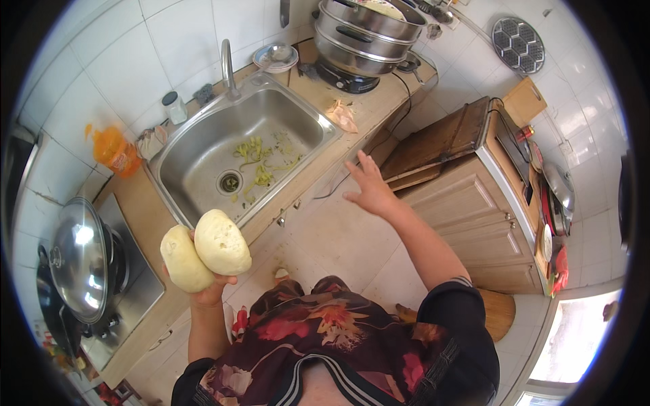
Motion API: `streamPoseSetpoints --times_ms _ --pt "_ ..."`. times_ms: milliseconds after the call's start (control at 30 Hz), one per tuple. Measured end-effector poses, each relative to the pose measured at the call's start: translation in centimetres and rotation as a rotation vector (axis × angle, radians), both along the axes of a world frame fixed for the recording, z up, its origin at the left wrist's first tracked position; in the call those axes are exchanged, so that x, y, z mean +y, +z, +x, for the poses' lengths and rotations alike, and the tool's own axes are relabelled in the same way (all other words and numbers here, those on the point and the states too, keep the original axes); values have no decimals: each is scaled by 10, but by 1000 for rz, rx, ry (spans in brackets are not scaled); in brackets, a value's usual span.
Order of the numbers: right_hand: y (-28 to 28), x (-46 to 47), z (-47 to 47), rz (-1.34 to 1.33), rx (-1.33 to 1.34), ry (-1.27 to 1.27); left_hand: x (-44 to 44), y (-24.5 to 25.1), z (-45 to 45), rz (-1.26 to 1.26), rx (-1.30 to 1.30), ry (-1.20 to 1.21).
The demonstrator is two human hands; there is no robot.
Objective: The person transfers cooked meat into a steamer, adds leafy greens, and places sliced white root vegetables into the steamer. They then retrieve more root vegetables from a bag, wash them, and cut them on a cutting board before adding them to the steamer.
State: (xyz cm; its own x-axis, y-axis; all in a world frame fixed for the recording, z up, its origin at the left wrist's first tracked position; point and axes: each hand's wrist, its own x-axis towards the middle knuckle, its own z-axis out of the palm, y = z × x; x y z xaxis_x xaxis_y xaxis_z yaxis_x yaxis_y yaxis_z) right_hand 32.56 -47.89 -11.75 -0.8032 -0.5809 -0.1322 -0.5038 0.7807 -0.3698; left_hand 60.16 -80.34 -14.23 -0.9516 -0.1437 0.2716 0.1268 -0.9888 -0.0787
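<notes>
Two pale yellow steamed buns [223, 242] rest side by side in my left hand [210, 292], held at the near left corner of the sink. The fingers wrap them from below and are mostly hidden behind them. My right hand [369, 188] is empty, its fingers spread, over the floor between the sink counter and the wooden cabinet. Ahead, the stainless steel sink [203, 127] holds wilted green vegetable scraps [261, 162] near its drain [229, 182].
A multi-tier steamer [365, 40] stands on a black electric cooker [345, 76] at the back. A lidded wok [78, 259] sits on the stove at left. Wooden boards [436, 137] lean against the cabinet [467, 213] at right. A black cord [406, 101] hangs over the counter edge.
</notes>
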Motion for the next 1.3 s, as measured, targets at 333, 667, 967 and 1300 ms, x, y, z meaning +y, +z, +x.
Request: streamPoseSetpoints --times_ms 333,667,967,1300 --pt "-85 -21 -254 7 111 143 55 15 -34 -313 -254 363" --pt "-112 -55 -315 -503 -35 395 134 -22 -49 88 -491 500" --pt "-123 -63 -232 -52 403 642 149 6 -70 134 -382 540" --pt "-113 -169 -108 -293 -574 365 144 11 -11 8 -406 678"
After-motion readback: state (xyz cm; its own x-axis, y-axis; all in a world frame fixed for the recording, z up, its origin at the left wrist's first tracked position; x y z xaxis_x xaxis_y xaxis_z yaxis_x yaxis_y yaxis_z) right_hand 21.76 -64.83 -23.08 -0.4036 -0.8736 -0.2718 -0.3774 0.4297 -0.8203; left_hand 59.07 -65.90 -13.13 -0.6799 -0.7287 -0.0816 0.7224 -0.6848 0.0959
